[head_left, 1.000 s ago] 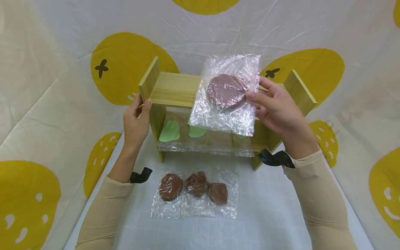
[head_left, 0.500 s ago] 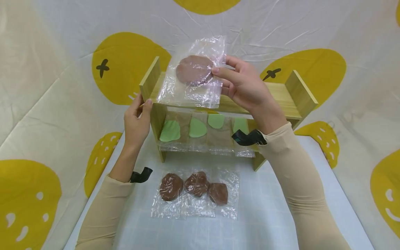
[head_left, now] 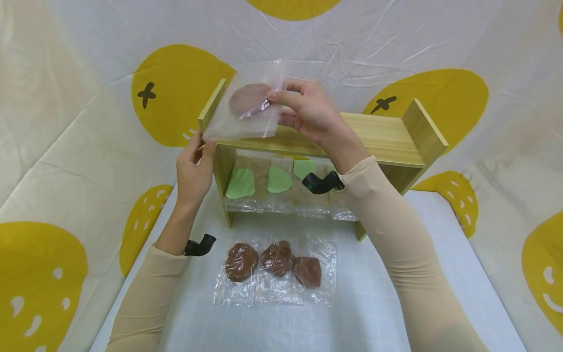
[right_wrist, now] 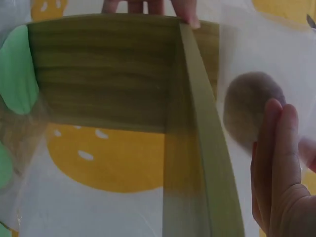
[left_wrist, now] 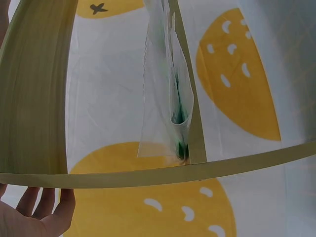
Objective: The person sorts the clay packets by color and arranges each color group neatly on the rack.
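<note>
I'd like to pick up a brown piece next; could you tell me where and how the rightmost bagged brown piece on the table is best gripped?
Pinch the rightmost bag's free right plastic margin, coming from the right; its left edge seems to overlap the middle bag.

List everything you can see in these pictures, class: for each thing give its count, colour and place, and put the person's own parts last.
Wooden shelf: one, light wood, on the table, back centre.
Bagged brown piece: one, brown in clear plastic, over the shelf's top left end.
Green pieces: at least three, green in clear bags, lower shelf.
Brown pieces: three, brown in clear bags, on the table in front.
Cloth: white with yellow shapes, backdrop.
Left hand: grips the shelf's left panel.
Right hand: pinches the bagged brown piece.
</note>
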`<state>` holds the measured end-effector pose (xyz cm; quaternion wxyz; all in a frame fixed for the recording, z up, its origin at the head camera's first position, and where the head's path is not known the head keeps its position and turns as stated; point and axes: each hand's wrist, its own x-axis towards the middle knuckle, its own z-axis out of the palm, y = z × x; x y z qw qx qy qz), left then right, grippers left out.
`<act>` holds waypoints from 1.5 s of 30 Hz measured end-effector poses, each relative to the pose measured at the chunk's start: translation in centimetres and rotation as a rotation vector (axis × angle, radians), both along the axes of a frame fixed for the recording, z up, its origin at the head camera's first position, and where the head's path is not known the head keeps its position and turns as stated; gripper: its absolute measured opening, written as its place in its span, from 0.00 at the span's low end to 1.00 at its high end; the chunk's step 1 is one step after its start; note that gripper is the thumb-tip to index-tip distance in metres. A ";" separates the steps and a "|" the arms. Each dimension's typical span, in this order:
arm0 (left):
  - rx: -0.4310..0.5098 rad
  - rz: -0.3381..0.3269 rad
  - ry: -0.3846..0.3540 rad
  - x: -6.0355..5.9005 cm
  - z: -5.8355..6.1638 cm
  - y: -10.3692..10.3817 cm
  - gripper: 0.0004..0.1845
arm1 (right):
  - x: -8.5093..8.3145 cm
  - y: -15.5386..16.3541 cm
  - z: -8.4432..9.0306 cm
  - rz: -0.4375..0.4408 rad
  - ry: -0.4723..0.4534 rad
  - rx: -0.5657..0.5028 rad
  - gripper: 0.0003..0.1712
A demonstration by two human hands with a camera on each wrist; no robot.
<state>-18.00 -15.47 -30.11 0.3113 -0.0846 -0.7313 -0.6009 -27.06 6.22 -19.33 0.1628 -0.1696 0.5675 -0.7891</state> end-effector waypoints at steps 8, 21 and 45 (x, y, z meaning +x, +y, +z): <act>-0.025 0.024 0.053 -1.7 -1.7 -0.7 0.22 | -0.3 -0.7 -1.3 -0.006 0.017 0.069 0.09; -0.009 0.010 0.053 -2.7 -2.9 -1.5 0.21 | -0.3 -1.5 -2.8 0.022 0.001 0.113 0.10; -0.021 0.032 0.038 -0.3 -0.4 -0.2 0.21 | 2.2 3.3 -1.7 -0.116 0.310 0.419 0.32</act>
